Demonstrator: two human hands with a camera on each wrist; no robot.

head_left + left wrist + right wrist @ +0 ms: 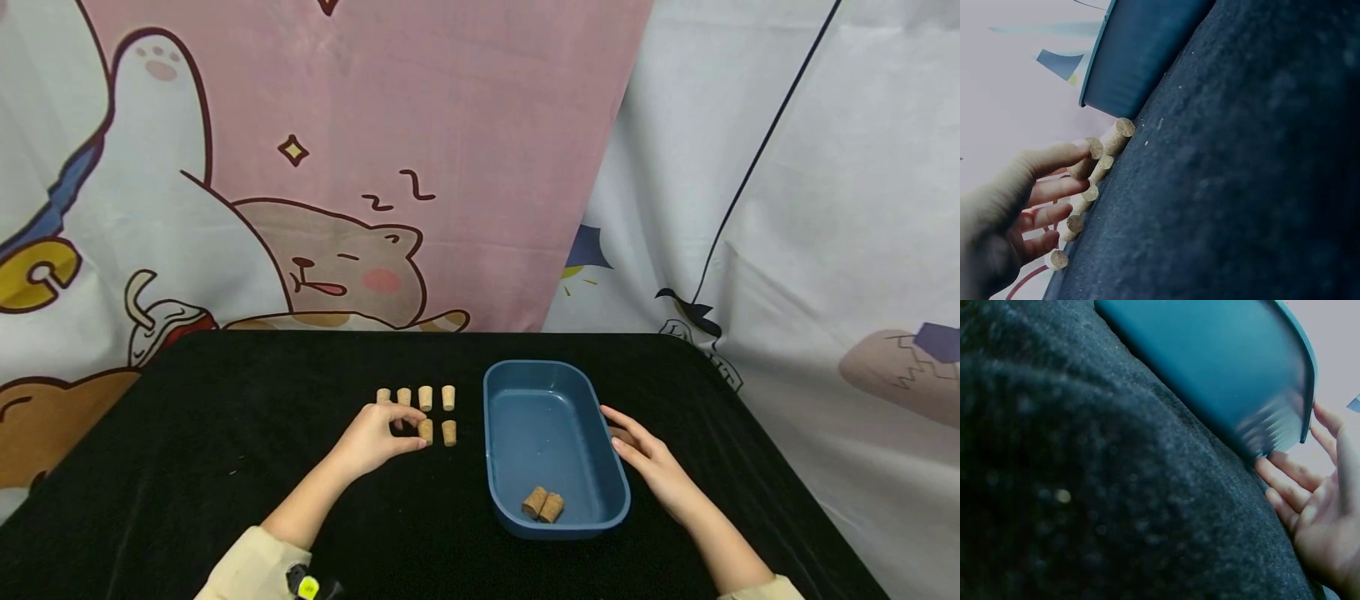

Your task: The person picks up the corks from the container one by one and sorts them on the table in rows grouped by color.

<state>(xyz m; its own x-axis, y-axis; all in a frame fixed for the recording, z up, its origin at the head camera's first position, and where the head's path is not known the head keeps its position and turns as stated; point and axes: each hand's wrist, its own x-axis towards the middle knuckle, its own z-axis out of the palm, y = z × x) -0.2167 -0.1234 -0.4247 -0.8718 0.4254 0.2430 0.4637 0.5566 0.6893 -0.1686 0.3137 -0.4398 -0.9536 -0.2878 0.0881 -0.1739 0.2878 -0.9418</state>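
My left hand pinches a cork between thumb and fingertip; in the left wrist view that cork shows close to the other upright ones. Behind it stands a row of corks, the left ones partly covered by the hand, and one more cork is just to the right. On the right is a blue plastic tub, with two corks lying at its near end. My right hand touches the tub's right side with fingers extended; the right wrist view shows the fingertips against its outer wall.
A black cloth covers the table. Behind it hangs a curtain with cartoon animals. Tub and corks stand toward the table's middle, with the tub's left rim a short way right of the corks.
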